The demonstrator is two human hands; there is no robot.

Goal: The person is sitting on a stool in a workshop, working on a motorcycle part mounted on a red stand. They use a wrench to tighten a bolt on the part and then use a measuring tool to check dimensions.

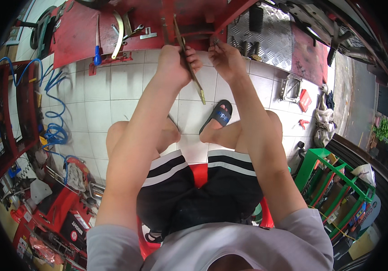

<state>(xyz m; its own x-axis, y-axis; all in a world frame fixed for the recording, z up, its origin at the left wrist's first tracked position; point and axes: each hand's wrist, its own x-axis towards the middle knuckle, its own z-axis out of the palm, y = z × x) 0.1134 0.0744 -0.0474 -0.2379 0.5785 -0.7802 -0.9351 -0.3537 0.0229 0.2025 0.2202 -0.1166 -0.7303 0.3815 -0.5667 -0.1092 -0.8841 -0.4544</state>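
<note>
My left hand [176, 64] is closed round a long, thin, brass-coloured bar [196, 82]. The bar slants from the red frame [198, 20] down over the floor, its lower tip pointing toward my feet. Beside it, my right hand [225, 59] has its fingers pinched together at a small, dark metallic piece [216, 42], too small to name. Both hands are at the near edge of the red work platform [76, 39]. To their left lie a blue-handled screwdriver [97, 55], a curved cream strip [120, 34], a wrench [136, 30] and a flat metal bracket [148, 35].
A silver tread plate [273, 38] bears several dark cylindrical parts [248, 47]. On the tiled floor are a metal frame piece [290, 88] and a red box [304, 100]. A coiled blue hose [56, 131] hangs at left; a green rack [311, 167] stands at right.
</note>
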